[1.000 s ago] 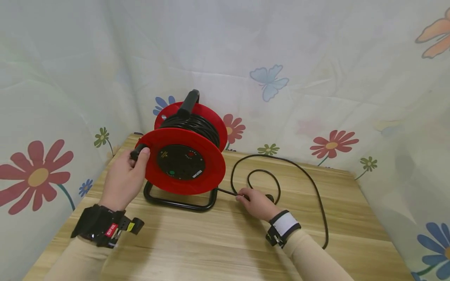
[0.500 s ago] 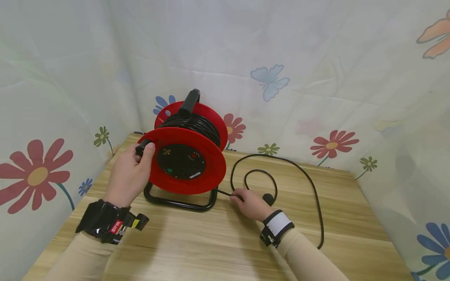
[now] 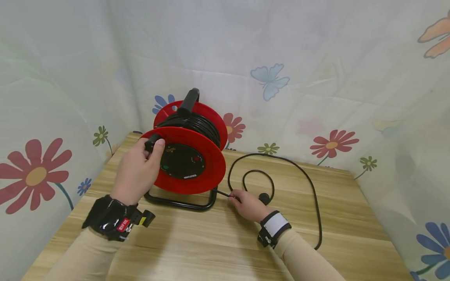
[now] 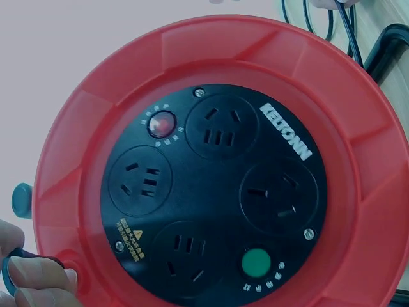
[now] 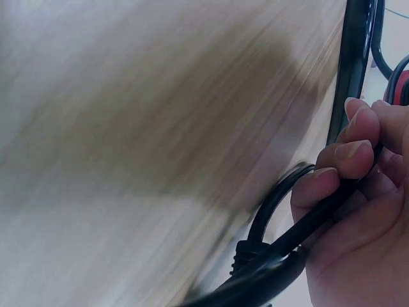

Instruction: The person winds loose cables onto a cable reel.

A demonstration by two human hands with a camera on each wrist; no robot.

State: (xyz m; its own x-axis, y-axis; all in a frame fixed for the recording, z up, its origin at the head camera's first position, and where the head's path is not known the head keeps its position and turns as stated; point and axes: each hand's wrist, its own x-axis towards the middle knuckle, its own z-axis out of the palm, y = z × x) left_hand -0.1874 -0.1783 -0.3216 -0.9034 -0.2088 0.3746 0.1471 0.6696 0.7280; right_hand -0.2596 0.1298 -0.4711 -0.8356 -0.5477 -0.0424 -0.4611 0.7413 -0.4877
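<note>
A red cable reel with black cable wound between its two discs stands upright on a black tube frame. My left hand grips the small black crank knob at the upper left of the front disc. The left wrist view shows the disc's black socket panel, with a red button and a green one. Low at the reel's right, my right hand holds the black cable, its fingers curled round it. From there the cable loops over the table, and its black plug lies just behind that hand.
A wood-grain table carries everything. Behind and at both sides hangs a pale cloth printed with flowers and butterflies. The reel's black carry handle rises above the discs. A wide bend of loose cable lies on the right.
My left hand has carried the crank knob up and rightward, and the front disc has turned clockwise. My right hand shifted slightly left; the loose loop and plug slid left too.
</note>
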